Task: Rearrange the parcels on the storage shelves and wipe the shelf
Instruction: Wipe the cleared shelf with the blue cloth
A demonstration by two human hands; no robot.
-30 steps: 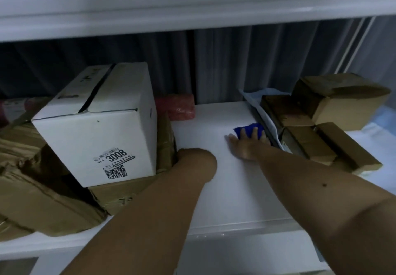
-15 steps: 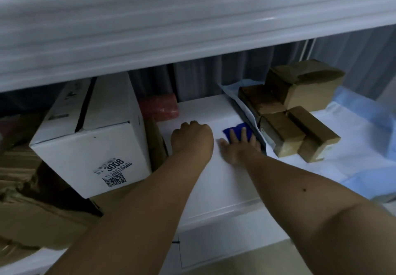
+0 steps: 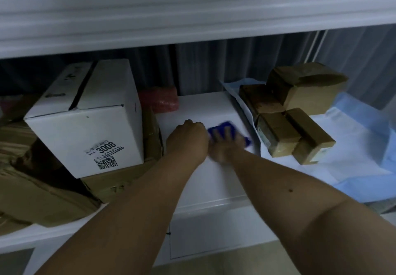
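Observation:
My right hand (image 3: pixel 225 144) presses a blue cloth (image 3: pixel 227 127) flat on the bare white shelf (image 3: pixel 214 180), fingers spread over it. My left hand (image 3: pixel 188 135) rests beside it on the shelf with its fingers curled under, holding nothing visible. A white box marked 3008 (image 3: pixel 90 120) sits on brown parcels (image 3: pixel 42 184) at the left. A small red parcel (image 3: pixel 159 100) lies at the back. Several brown parcels (image 3: pixel 293 122) are grouped at the right on white and blue mailers.
The upper shelf's white front edge (image 3: pixel 192 13) hangs low over the opening. A dark curtain (image 3: pixel 214 67) closes off the back. Blue and white plastic mailers (image 3: pixel 353 163) cover the shelf's right part. A white panel (image 3: pixel 214 232) lies below the shelf.
My left hand has moved from the box's corner to the shelf's middle, right next to my right hand. The right hand with the cloth has slid slightly; its image is blurred.

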